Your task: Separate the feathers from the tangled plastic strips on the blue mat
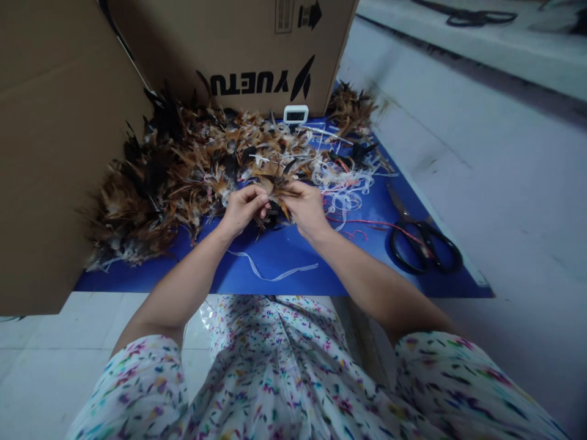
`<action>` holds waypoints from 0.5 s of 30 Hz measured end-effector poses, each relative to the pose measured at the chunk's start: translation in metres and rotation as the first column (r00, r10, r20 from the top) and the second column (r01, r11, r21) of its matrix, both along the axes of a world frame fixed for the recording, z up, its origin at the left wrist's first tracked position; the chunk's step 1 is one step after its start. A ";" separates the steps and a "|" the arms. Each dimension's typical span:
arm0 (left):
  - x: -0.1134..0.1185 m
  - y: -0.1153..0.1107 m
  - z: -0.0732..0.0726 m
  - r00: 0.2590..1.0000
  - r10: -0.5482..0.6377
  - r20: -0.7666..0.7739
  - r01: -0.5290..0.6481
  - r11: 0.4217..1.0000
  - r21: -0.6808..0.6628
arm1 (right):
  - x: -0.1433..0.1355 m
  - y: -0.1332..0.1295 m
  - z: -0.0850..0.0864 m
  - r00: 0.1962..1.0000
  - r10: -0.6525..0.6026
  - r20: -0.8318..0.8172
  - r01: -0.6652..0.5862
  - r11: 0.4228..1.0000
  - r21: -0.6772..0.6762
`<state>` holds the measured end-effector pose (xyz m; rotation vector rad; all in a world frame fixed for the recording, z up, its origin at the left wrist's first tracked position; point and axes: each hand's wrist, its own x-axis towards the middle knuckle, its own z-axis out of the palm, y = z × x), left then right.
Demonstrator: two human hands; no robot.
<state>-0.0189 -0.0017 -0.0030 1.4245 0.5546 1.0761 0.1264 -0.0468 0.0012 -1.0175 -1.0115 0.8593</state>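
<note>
Over the front of the blue tabletop point(293, 250), my two hands meet at a small bunch of brown and black feathers point(275, 181). My left hand point(245, 208) pinches its near left side between thumb and forefinger, the other fingers curled in. From the right, my right hand point(303, 206) grips the same bunch, its fingertips partly hidden by feathers. Just behind lies a broad heap of brown, tan and black feather bunches point(192, 159). A loose translucent ribbon point(270, 278) lies on the blue surface nearer to me.
Black-handled scissors point(424, 244) lie at the right, a red string point(380, 222) across them. Tangled clear strips point(343, 183) are right of the heap. A small white digital device point(296, 115) stands before a large cardboard box point(229, 36). Another cardboard panel point(46, 159) borders the left.
</note>
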 end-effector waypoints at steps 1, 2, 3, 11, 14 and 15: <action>0.000 0.000 0.000 1.000 0.004 -0.002 -0.004 1.000 0.009 | -0.001 0.000 0.000 1.000 -0.004 -0.011 0.003 1.000 -0.003; 0.000 -0.001 0.000 1.000 0.008 -0.004 -0.008 1.000 0.015 | -0.001 -0.001 0.001 1.000 -0.006 -0.017 0.006 1.000 -0.007; 0.000 -0.001 0.000 1.000 0.011 -0.006 -0.011 1.000 0.016 | -0.001 -0.001 0.001 1.000 -0.007 -0.019 0.007 1.000 -0.010; 0.000 0.000 0.000 1.000 0.022 0.009 -0.022 1.000 -0.004 | 0.000 0.000 0.000 1.000 0.012 0.024 -0.012 1.000 0.001; 0.000 0.000 -0.001 1.000 0.017 0.006 -0.017 1.000 -0.004 | 0.000 0.000 0.001 1.000 0.029 0.012 -0.029 0.999 -0.025; -0.001 0.000 -0.001 1.000 0.016 0.000 -0.016 1.000 0.000 | 0.000 0.001 0.001 0.999 0.035 -0.003 -0.035 0.999 -0.034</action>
